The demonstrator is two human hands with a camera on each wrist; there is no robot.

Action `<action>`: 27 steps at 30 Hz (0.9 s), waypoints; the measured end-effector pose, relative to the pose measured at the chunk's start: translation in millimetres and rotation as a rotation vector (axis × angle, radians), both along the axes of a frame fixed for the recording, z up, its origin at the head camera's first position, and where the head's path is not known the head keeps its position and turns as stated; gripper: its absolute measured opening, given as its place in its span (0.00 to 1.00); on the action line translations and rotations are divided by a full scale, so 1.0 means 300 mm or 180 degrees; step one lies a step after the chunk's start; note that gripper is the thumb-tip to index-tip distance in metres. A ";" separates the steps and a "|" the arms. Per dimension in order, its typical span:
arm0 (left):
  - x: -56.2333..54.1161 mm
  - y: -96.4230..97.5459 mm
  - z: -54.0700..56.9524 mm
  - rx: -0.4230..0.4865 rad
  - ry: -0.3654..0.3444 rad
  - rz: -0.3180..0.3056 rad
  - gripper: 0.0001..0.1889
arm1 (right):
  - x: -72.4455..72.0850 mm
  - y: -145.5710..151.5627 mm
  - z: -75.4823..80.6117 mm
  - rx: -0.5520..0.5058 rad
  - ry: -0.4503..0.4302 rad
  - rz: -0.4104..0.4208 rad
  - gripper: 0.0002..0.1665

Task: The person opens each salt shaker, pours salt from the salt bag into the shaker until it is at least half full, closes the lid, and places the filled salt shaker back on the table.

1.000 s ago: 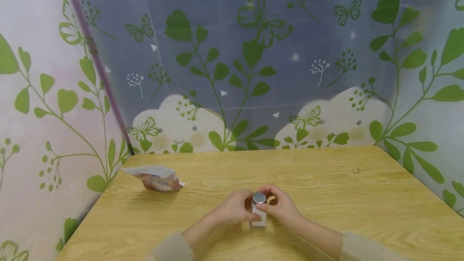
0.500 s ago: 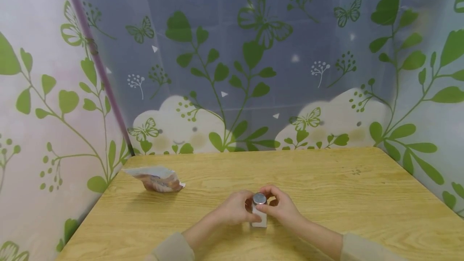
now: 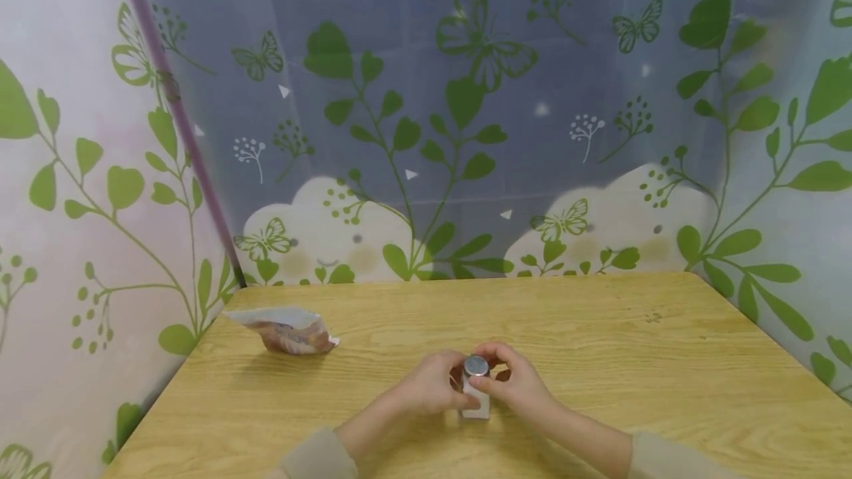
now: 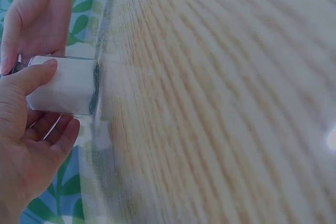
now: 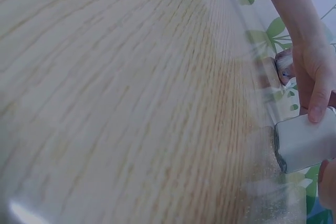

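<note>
A small square glass shaker (image 3: 476, 413) filled with something white stands upright on the table in front of me, its round silver lid (image 3: 475, 366) on top. My left hand (image 3: 428, 384) holds the body from the left, the thumb across its near face. From the right, my right hand (image 3: 522, 381) pinches the lid between thumb and fingers. The left wrist view shows the clear glass wall and thick base of the shaker (image 4: 68, 87), while the lid end is mostly hidden by the hands. In the right wrist view the left thumb presses on the shaker (image 5: 302, 140).
A brown and white plastic packet (image 3: 293, 333) lies at the left of the wood-grain table (image 3: 586, 331). Cloth walls (image 3: 373, 94) printed with leaves and butterflies rise behind the table and along both sides. A purple pole (image 3: 189, 131) leans at the back left.
</note>
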State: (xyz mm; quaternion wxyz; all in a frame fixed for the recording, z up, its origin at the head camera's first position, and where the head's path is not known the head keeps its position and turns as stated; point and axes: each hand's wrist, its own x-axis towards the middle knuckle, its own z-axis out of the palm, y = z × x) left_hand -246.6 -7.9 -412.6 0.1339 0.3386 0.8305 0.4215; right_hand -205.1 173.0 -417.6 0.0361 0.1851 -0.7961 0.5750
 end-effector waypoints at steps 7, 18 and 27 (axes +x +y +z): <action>0.003 0.004 0.000 -0.0010 0.0047 0.0049 0.15 | 0.000 -0.007 0.011 -0.0011 -0.0222 -0.0135 0.20; 0.008 0.005 0.014 -0.0083 0.0203 0.0192 0.17 | -0.007 -0.010 0.022 -0.0025 -0.0206 -0.0059 0.25; 0.007 -0.032 0.099 -0.0355 0.0254 0.0554 0.51 | -0.036 0.057 0.016 0.0358 0.0318 0.0443 0.43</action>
